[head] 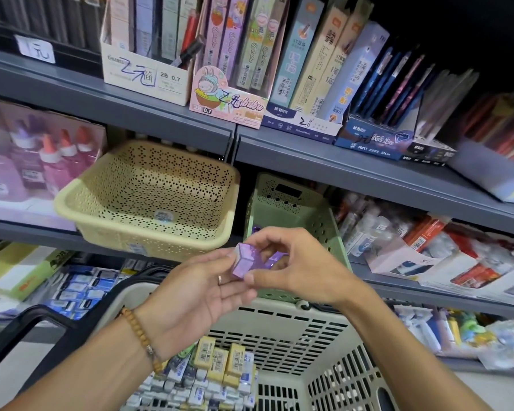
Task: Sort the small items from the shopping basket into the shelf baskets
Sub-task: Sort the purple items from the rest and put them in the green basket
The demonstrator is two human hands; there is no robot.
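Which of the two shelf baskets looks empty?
The cream basket, left of the green basket: only a label shows on its bare floor. The hands hide the green one's contents.

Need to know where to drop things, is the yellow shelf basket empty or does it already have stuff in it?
Nearly empty: the yellow shelf basket shows bare perforated floor, with only one small pale item lying on it.

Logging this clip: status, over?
Both hands, left and right, pinch purple boxes. Above shopping basket. Green basket path clear.
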